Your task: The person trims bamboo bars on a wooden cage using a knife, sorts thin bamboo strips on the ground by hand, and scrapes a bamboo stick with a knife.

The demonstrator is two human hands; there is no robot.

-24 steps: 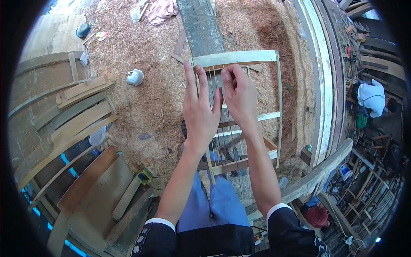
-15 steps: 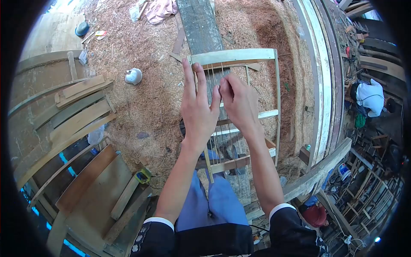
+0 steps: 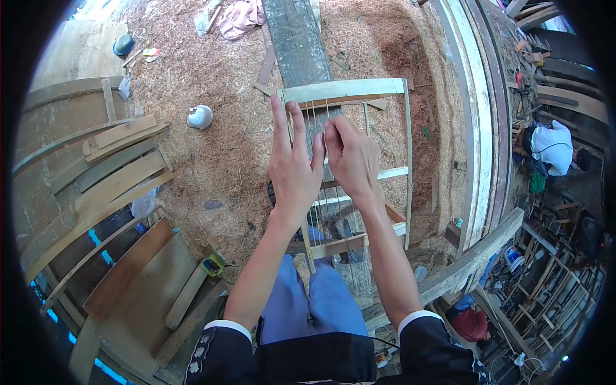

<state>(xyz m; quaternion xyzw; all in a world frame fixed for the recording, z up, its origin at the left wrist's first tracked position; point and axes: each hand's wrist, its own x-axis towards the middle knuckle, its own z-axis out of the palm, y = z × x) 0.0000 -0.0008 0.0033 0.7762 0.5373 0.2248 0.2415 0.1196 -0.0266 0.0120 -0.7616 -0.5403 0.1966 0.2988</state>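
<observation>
A wooden frame (image 3: 408,160) with pale crossbars and thin lengthwise strips or cords lies in front of me across a long dark plank (image 3: 299,45). Over its left side is my left hand (image 3: 294,163), index and middle fingers stretched up near the top left corner, thumb raised. My right hand (image 3: 353,154) is just beside that thumb, its fingertips pinched together above the strips. Whatever the pinch may hold is too small or hidden to name. Both hands cover part of the frame's upper middle.
Wood shavings (image 3: 231,154) cover the floor. A white round object (image 3: 200,117) sits on them to the left. Curved boards (image 3: 122,179) are piled at left, near a yellow-green tool (image 3: 213,263). Long white-painted beams (image 3: 471,115) run along the right. Another person (image 3: 553,147) is at far right.
The frame appears slightly farther left in view, its top edge a little lower. My right hand has shifted slightly left and down, still pinched; my left hand keeps nearly the same pose.
</observation>
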